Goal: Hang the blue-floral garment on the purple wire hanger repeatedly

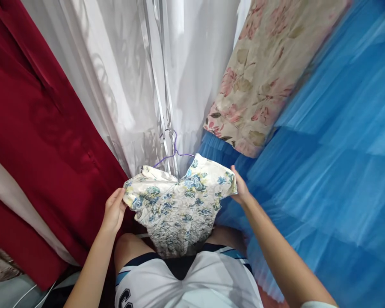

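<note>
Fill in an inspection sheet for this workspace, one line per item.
Surface: no worktop seen; the garment hangs in front of the person's white shorts.
Job's things: blue-flowered short-sleeved garment on a purple hanger; its lower end is hard to make out.
Clutter: patterned fabric at lower left.
Hands: left hand grips one sleeve's edge; right hand grips the other's.
Cables: thin white lines at lower left; cannot tell whether cables.
Surroundings: dark red cloth, white drapes, pink-flowered cloth, tiered blue tulle.
</note>
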`<act>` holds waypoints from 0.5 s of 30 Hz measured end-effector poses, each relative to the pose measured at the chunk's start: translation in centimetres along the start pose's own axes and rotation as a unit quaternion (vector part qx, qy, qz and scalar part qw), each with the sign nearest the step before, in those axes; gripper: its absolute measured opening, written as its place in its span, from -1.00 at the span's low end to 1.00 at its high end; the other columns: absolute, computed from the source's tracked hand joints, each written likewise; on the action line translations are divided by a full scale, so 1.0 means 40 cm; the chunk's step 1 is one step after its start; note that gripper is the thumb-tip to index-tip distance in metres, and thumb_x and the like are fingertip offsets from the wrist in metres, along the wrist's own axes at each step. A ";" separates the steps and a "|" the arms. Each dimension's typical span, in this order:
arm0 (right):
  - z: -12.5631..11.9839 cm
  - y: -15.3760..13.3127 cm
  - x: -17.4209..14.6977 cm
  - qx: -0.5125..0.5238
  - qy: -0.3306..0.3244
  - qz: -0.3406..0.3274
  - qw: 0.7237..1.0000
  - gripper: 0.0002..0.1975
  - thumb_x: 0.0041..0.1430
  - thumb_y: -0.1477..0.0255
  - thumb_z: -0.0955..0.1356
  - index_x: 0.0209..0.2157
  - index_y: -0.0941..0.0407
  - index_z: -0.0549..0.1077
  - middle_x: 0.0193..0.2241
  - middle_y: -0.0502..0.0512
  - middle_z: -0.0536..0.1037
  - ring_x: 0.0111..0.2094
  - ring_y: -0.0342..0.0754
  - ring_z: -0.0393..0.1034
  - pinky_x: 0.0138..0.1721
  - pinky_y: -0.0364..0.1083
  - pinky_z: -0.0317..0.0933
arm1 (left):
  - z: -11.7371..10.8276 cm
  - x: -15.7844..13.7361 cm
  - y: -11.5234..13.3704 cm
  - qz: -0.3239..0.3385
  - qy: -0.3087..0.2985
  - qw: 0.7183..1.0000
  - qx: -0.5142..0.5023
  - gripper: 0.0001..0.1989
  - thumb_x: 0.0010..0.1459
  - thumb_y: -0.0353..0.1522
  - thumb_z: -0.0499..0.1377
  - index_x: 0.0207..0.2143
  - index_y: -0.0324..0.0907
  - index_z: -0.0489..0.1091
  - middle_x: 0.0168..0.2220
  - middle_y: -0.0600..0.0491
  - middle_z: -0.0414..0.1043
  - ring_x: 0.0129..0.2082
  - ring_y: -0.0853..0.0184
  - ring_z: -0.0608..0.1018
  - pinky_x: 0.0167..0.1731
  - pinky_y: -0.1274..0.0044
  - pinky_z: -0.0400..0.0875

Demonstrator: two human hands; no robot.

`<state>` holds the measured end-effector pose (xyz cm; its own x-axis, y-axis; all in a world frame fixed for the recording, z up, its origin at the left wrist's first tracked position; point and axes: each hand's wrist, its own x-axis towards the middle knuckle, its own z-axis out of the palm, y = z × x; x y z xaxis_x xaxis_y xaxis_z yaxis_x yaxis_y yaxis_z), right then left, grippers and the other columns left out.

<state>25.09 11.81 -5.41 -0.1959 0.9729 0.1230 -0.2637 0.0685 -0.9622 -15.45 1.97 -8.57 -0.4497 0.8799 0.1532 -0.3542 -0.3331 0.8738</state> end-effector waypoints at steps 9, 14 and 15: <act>0.022 -0.102 -0.064 0.006 0.103 -0.059 0.993 -0.62 0.05 0.10 0.45 -0.27 0.13 0.52 -0.50 0.07 0.59 -0.56 -0.02 0.45 -0.59 -0.13 0.28 | 0.099 -0.031 0.124 0.109 -0.050 0.992 0.043 -0.54 0.05 -0.27 0.34 0.03 -0.13 0.44 0.03 -0.05 0.45 -0.07 0.27 0.52 -0.10 0.54 0.45; 0.034 -0.051 -0.178 0.000 0.211 -0.126 0.969 -0.67 0.13 0.08 0.39 -0.34 0.08 0.47 -0.51 0.06 0.56 -0.51 0.04 0.46 -0.55 -0.08 0.30 | 0.172 -0.035 0.158 0.292 -0.083 0.898 0.319 -0.20 0.01 -0.34 0.32 0.29 0.00 0.13 0.32 -0.09 0.08 0.25 0.03 0.23 0.17 0.25 0.24; 0.036 -0.025 -0.214 -0.003 0.233 -0.139 0.963 -0.69 0.14 0.10 0.39 -0.35 0.07 0.47 -0.50 0.05 0.56 -0.49 0.04 0.45 -0.54 -0.08 0.31 | 0.182 -0.036 0.148 0.348 -0.073 0.849 0.392 -0.18 0.00 -0.40 0.31 0.31 0.01 0.10 0.34 -0.08 0.01 0.30 0.00 0.14 0.23 0.19 0.13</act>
<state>25.69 3.09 -5.15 0.3261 0.9102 0.2553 -0.2400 0.3409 -0.9089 -10.93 1.19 -0.25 -0.1994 0.6147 0.7631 0.6353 -0.5118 0.5783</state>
